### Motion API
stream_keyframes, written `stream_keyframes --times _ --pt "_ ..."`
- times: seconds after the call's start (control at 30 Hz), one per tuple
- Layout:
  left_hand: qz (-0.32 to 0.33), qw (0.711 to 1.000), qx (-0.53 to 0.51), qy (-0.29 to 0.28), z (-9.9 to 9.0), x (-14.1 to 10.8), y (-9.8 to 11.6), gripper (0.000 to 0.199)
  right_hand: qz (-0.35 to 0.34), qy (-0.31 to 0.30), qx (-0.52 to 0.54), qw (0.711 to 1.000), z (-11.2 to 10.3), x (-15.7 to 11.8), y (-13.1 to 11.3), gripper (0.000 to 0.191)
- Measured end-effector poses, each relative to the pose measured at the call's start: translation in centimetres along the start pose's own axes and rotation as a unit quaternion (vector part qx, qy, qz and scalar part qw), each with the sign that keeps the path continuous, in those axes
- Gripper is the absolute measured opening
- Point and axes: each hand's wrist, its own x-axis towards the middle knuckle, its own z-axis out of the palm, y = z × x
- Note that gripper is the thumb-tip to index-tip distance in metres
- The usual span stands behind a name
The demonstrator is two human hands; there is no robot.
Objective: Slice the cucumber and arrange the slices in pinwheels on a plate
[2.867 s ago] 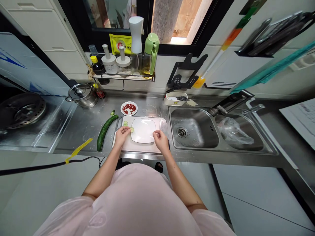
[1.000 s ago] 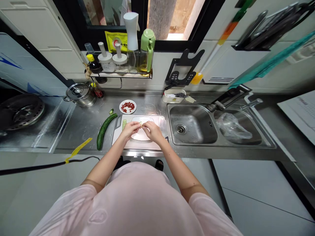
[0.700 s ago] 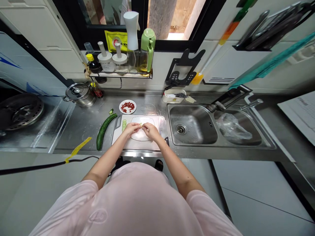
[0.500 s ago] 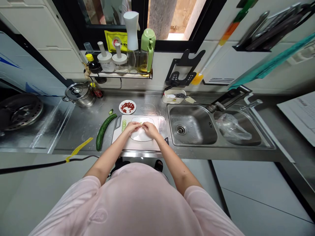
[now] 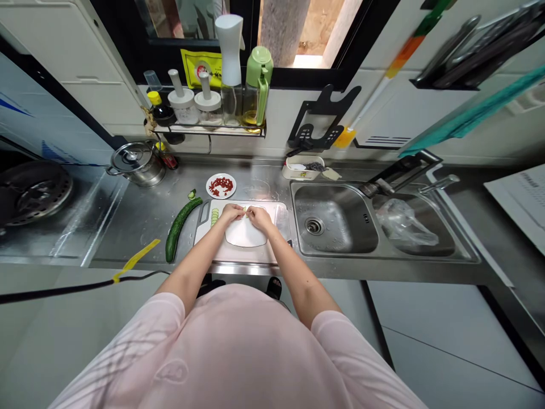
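Both hands meet over the far part of a white plate [image 5: 246, 234] with a dark rim, which lies on the cutting board [image 5: 276, 227]. Between the fingertips shows a small pale-green cucumber slice [image 5: 244, 209]. My left hand [image 5: 232, 212] is closed in a pinch at its left side. From the right, my right hand [image 5: 258, 217] pinches at the same spot, its fingertips partly hidden. A row of cucumber slices [image 5: 214, 216] lies on the board left of the plate. Further left rests a long cucumber [image 5: 181, 230], with a cut cucumber end [image 5: 192, 193] beyond it.
Behind the board stands a small plate [image 5: 232, 190] of chopped red pieces. A lidded pot [image 5: 136, 165] is at the back left. Bottles and jars fill the wall rack [image 5: 208, 132]. To the right is a double sink [image 5: 336, 244] holding a plastic bag [image 5: 404, 221].
Both hands have shifted slightly toward the far edge of the plate, so more of its near surface shows. The view has moved a little.
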Motion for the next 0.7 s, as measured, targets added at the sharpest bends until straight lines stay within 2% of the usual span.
stream_keyframes --times 0.27,0.37,0.5,0.7 --pt "0.016 0.998 0.039 0.040 0.9 0.9 -0.2 0.022 0.028 0.006 -0.015 0.999 0.8 1.0 0.7 0.016" --pt "0.022 0.991 0.112 0.076 1.0 1.2 -0.5 0.026 0.035 0.009 -0.022 0.999 1.0 1.2 0.7 0.015" --pt "0.054 0.956 0.259 0.127 1.1 1.0 -0.6 0.028 0.043 0.002 -0.032 0.999 0.9 1.2 0.5 0.016" --pt "0.148 0.904 0.374 0.143 1.0 -0.3 0.1 0.024 0.067 -0.002 -0.048 0.997 0.6 1.2 -0.1 0.017"
